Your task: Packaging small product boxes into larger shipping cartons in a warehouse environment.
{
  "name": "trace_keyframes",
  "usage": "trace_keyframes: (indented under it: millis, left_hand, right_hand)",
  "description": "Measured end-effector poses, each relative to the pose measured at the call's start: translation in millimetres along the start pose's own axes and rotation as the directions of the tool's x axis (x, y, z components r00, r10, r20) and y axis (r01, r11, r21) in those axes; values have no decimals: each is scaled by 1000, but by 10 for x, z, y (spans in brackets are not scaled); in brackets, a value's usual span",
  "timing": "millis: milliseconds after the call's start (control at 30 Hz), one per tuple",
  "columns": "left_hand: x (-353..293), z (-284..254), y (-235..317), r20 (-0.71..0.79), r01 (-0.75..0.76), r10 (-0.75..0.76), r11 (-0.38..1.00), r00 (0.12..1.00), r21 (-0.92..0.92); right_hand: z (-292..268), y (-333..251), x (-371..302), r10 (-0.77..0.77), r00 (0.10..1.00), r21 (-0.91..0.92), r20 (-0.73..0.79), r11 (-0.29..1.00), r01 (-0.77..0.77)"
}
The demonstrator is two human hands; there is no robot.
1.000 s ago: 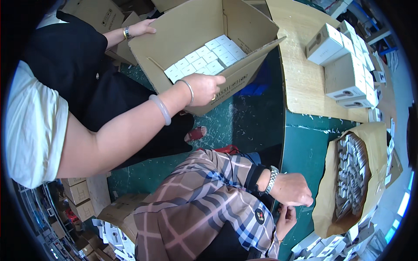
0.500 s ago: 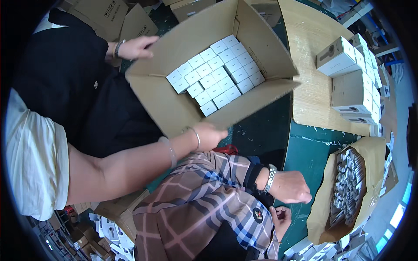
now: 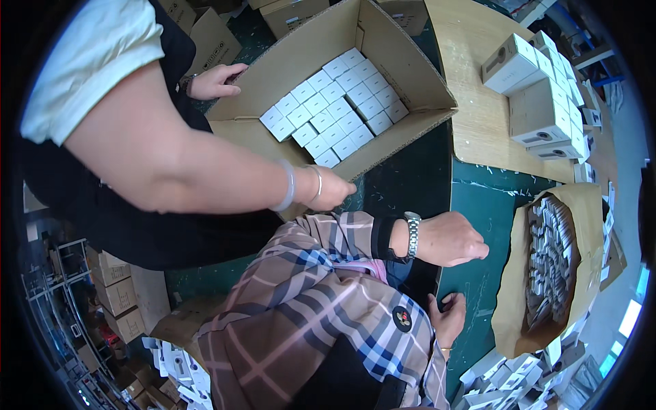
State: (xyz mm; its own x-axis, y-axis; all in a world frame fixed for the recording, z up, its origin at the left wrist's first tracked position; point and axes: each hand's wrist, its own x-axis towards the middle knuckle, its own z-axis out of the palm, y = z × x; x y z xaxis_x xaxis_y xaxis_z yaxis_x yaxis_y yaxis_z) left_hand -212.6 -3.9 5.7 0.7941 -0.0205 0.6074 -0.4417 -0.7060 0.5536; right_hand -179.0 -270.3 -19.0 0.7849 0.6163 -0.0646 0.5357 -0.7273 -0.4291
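My left hand (image 3: 451, 239), with a metal watch at the wrist, is closed over the green table edge; its inner side is hidden. Below it, near the same edge, my right hand (image 3: 449, 318) has its fingers curled; a dark gap shows between them, and whether anything is inside is unclear. Both my arms wear plaid sleeves. To the left is a large open carton (image 3: 240, 147) with rows of small white boxes (image 3: 328, 113) inside. A co-worker in a pale sleeve has one hand (image 3: 213, 82) by the carton's left side and another hand (image 3: 331, 189) at its near side.
A brown paper bag (image 3: 509, 301) full of folded white pieces stands right of my hands. Beyond it, white product boxes (image 3: 540, 113) are stacked on a wooden board (image 3: 471, 89). White cartons (image 3: 516, 376) heap at the lower right, with more (image 3: 178, 369) at the lower left.
The co-worker's body and near arm have moved up and inward over the carton's side. The surroundings sit slightly higher in view. My hands stay near the table edge, fingers still curled.
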Motion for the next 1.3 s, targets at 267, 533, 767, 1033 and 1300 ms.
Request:
trace_keyframes:
  millis: [267, 533, 767, 1033, 1300]
  left_hand:
    - [87, 138, 73, 26, -11, 11, 1000, 1000, -11]
    - [58, 212, 44, 82, -21, 28, 996, 996, -81]
    - [28, 75, -210, 77, 3, 2, 998, 997, -55]
    - [-99, -807, -305, -302, 227, -163, 955, 939, 190]
    - [-307, -2501, -881, -604, 521, 51, 451, 796, 725]
  right_hand:
    - [-40, -22, 9, -88, 995, -30, -55, 996, 86]
    - [-87, -148, 28, -11, 1000, -20, 4, 1000, 12]
    - [-69, -134, 115, -8, 999, -32, 49, 999, 10]
    - [-31, -77, 136, -88, 996, -12, 31, 996, 89]
    - [-171, -158, 301, -64, 993, -11, 102, 998, 66]
